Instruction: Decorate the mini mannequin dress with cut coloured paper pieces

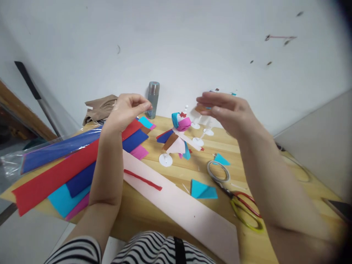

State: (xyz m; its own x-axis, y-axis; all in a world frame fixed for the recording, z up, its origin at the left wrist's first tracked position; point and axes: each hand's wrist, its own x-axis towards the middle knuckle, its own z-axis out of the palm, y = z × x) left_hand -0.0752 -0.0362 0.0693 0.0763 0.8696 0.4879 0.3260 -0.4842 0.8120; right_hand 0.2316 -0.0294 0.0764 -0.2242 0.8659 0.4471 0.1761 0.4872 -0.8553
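My left hand (131, 109) is raised over the table, thumb and fingertips pinched together; whatever it holds, if anything, is too small to make out. Across from it, my right hand (224, 108) hovers with its fingers apart and nothing visible between them. Between and below the hands stands a small paper figure (176, 142) with a turquoise and magenta head, on a white round base (165, 160). A long pale pink paper strip (176, 198) lies near the table's front edge, with a thin red strip (143, 179) on it.
Coloured paper sheets (57, 179) are piled at left beside a plastic-wrapped pack (63, 148). A thermos (153, 99) stands at the back. Scissors (244, 207), a tape roll (218, 171) and turquoise paper pieces (203, 189) lie at right. White-based stands (198, 141) are behind the figure.
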